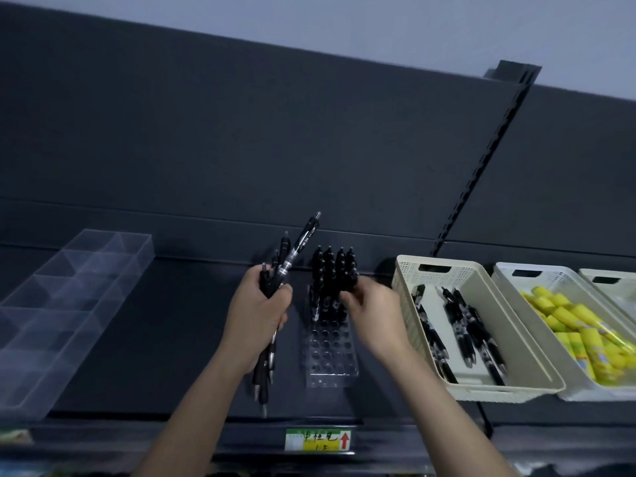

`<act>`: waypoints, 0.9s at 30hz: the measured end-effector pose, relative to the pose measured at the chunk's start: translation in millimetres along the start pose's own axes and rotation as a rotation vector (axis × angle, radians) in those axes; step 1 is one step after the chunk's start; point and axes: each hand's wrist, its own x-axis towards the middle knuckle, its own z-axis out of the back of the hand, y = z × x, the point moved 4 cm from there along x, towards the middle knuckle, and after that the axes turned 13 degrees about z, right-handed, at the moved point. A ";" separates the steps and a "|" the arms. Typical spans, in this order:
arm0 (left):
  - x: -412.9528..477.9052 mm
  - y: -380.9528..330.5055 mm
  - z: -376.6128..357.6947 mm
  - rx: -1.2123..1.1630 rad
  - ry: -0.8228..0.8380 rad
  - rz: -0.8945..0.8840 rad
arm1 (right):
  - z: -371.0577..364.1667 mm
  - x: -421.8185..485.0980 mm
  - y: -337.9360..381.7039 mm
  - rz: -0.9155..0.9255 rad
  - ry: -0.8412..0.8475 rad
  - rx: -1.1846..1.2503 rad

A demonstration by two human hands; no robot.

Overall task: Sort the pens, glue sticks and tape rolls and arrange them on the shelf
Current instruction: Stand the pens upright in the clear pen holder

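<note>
Nearest the camera, two bare forearms reached up from the bottom edge toward the shelf [172,339], a dark board running the whole width, with a dark back panel [241,132] rising behind it and a slotted upright [481,166] dividing that panel on the right. At the left end of the shelf sat a long clear divider tray [69,287]. At the right end stood a beige basket [409,270] with loose black pens [464,321] lying in it. Just beside it was a white basket [537,273] heaped with yellow glue sticks [578,325], and the corner of a third basket [609,280] showed at the frame edge.

Between the tray and the beige basket, a clear pen holder [332,356] drilled with rows of holes stood on the shelf. Its far rows were filled with upright pens [332,270] and its near rows were bare.

The left hand [256,315] was wrapped tightly around a bundle of pens [303,242], held just left of the holder, with tips fanning out above the fist and below it. The right hand [375,311] had its fingers curled against the upright pens. Blur hid whether it pinched one.

On the shelf's front lip was a small green and yellow price label [318,439] with a red arrow.
</note>
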 end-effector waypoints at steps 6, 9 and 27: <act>5.1 16.2 10.7 -0.006 -0.003 0.062 | -18.3 3.2 2.7 -0.044 0.128 -0.087; 5.3 21.0 14.2 -0.013 0.004 0.077 | -26.4 0.0 2.3 -0.051 0.167 -0.106; -8.5 17.8 -7.9 0.148 0.157 0.038 | 8.2 10.5 52.7 -0.284 -0.060 1.068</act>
